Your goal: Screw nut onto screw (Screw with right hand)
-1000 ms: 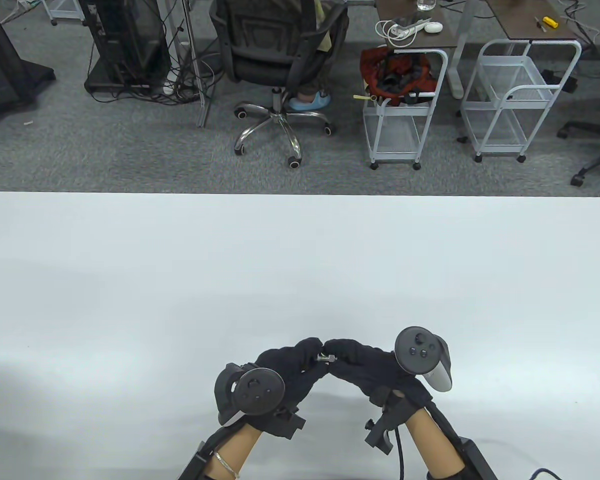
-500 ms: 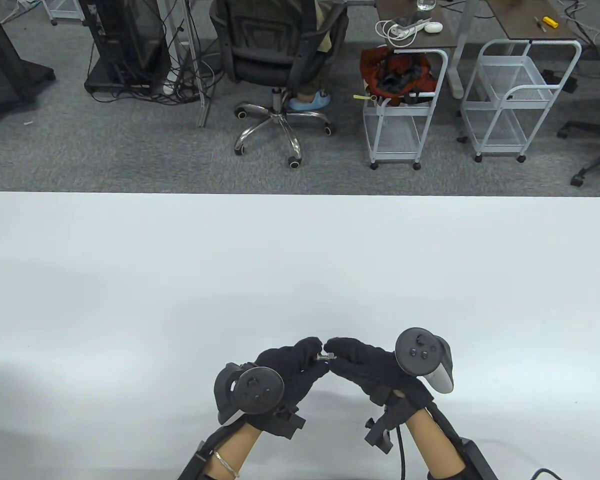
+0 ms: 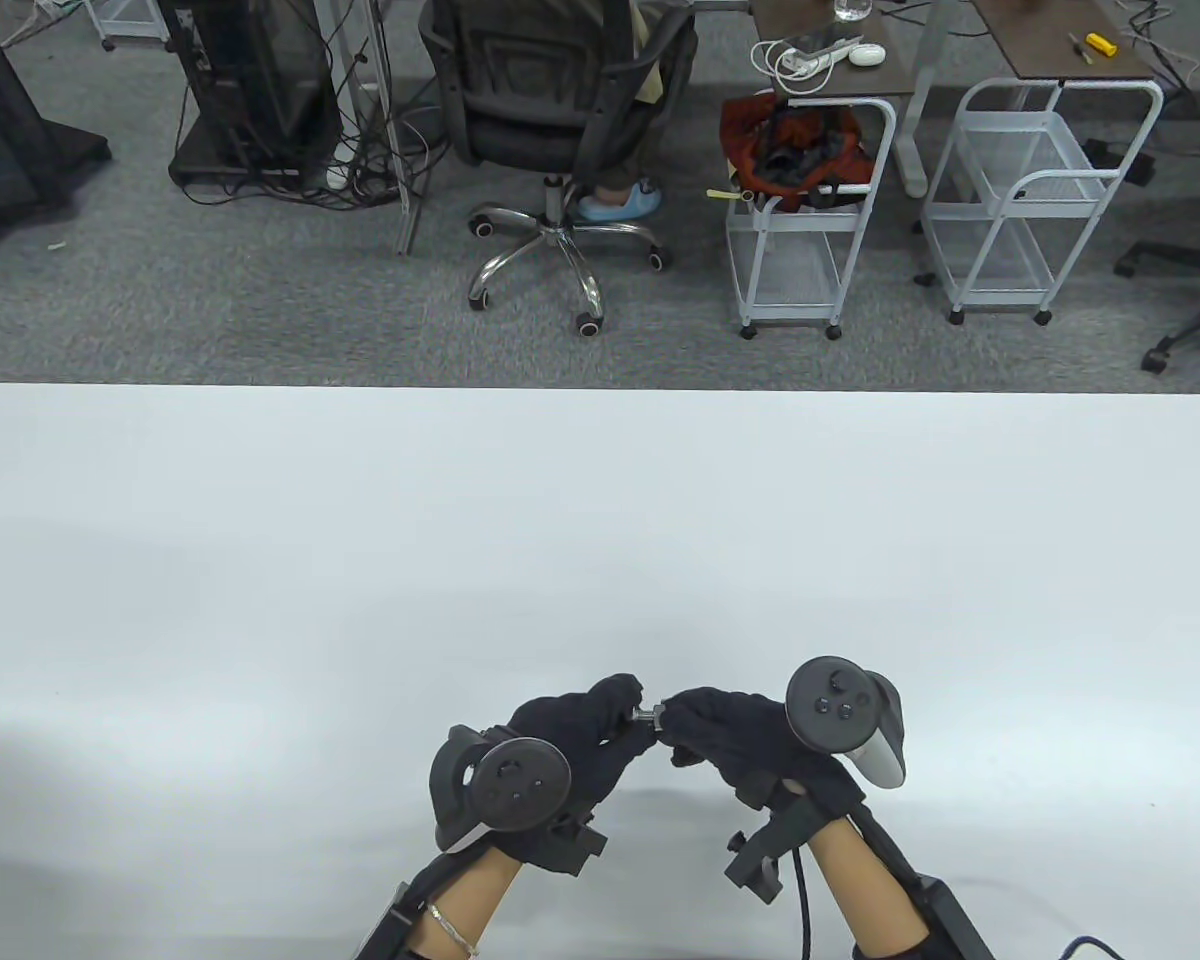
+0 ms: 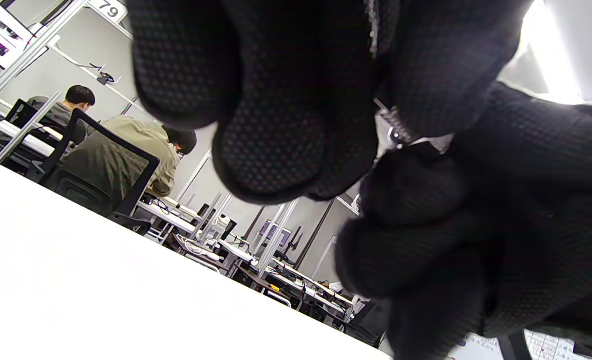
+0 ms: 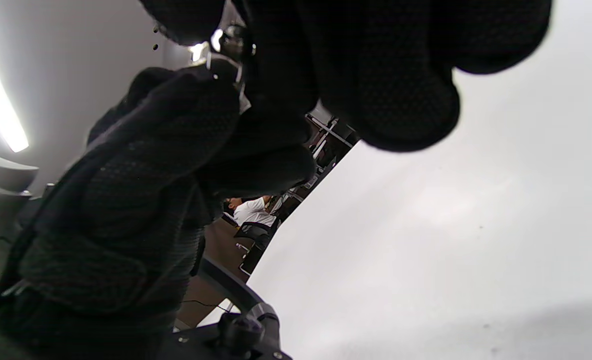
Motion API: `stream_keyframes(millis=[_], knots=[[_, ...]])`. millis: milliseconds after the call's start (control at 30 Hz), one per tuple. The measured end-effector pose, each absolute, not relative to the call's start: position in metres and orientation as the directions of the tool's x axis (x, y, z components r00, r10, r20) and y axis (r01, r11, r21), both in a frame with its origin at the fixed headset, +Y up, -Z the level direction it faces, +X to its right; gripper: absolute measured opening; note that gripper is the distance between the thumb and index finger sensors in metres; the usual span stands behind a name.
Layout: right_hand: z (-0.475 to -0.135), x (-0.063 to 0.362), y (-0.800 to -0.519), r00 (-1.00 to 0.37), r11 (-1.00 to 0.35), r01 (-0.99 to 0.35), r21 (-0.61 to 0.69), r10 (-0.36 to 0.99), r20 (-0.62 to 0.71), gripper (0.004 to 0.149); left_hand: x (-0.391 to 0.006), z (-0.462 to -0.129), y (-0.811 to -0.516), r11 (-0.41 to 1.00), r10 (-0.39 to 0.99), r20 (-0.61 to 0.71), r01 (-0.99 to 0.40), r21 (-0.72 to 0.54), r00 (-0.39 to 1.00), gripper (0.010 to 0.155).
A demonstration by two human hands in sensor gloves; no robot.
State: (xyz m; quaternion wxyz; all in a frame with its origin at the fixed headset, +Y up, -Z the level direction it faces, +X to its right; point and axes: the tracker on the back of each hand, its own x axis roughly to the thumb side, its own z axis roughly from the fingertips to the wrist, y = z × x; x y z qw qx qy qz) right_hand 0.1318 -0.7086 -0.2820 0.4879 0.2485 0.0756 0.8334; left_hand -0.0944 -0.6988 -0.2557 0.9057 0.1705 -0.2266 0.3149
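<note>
Low in the middle of the table view, both gloved hands meet fingertip to fingertip just above the white desk. The left hand comes in from the lower left and pinches one end of a small metal screw between thumb and forefinger. The right hand comes in from the lower right, its fingertips closed on the other end, where the nut sits on the shaft. The screw lies roughly level between the two hands, with only a short bright stretch showing in the gap.

In the left wrist view the threaded metal peeks out right of centre near the top, wedged between dark fingers. In the right wrist view a shiny metal piece shows at the upper left between the fingertips; it is probably the nut, though the glove hides most of it.

A tracker sits on the back of the right hand.
</note>
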Motion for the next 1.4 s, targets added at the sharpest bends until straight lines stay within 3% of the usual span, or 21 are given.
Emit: stream_keyframes(millis=[33,100,267,367,433,567,733,900,1100,1233,1400], knots=[[-0.2821,0.1305,-0.709,-0.377,-0.494,-0.774,0.397,0.862,0.338,0.055,-0.0945,-0.2557,-0.6987,0.74,0.5,0.518,-0.653,0.162,0.695,0.047],[-0.2817,0.1275,-0.7094,-0.355,-0.48,-0.764,0.431,0.871,0.34,0.054,-0.0937,-0.2551,-0.6985,0.739,0.501,0.52,-0.655,0.159,0.692,0.047],[-0.2799,0.1297,-0.7063,-0.427,-0.539,-0.796,0.277,0.823,0.374,0.045,-0.0932,-0.2547,-0.6987,0.742,0.498,0.522,-0.652,0.158,0.693,0.047],[-0.279,0.1279,-0.7054,-0.412,-0.542,-0.757,0.365,0.83,0.377,0.053,-0.0929,-0.2541,-0.6982,0.746,0.484,0.527,-0.644,0.168,0.699,0.047],[-0.2787,0.1262,-0.707,-0.418,-0.542,-0.746,0.388,0.834,0.361,0.05,-0.0927,-0.2537,-0.6978,0.748,0.481,0.53,-0.642,0.169,0.699,0.047],[-0.2794,0.1267,-0.7091,-0.404,-0.507,-0.819,0.269,0.842,0.358,0.044,-0.0903,-0.2512,-0.6969,0.754,0.464,0.545,-0.634,0.169,0.698,0.047],[-0.28,0.1271,-0.7077,-0.408,-0.517,-0.75,0.413,0.852,0.328,0.05,-0.0884,-0.2498,-0.6969,0.762,0.445,0.55,-0.621,0.181,0.706,0.047],[-0.2797,0.1284,-0.7079,-0.423,-0.522,-0.812,0.261,0.834,0.353,0.046,-0.0854,-0.2474,-0.6958,0.758,0.448,0.568,-0.631,0.168,0.69,0.047],[-0.2794,0.127,-0.7059,-0.435,-0.54,-0.728,0.422,0.84,0.324,0.051,-0.0868,-0.2477,-0.6956,0.764,0.434,0.56,-0.618,0.186,0.705,0.047],[-0.2797,0.1288,-0.7063,-0.427,-0.521,-0.82,0.236,0.832,0.353,0.047,-0.0852,-0.2481,-0.6965,0.74,0.472,0.58,-0.656,0.148,0.664,0.047],[-0.2798,0.129,-0.7051,-0.411,-0.507,-0.763,0.401,0.859,0.305,0.053,-0.0861,-0.2475,-0.6955,0.748,0.455,0.564,-0.639,0.179,0.689,0.047]])
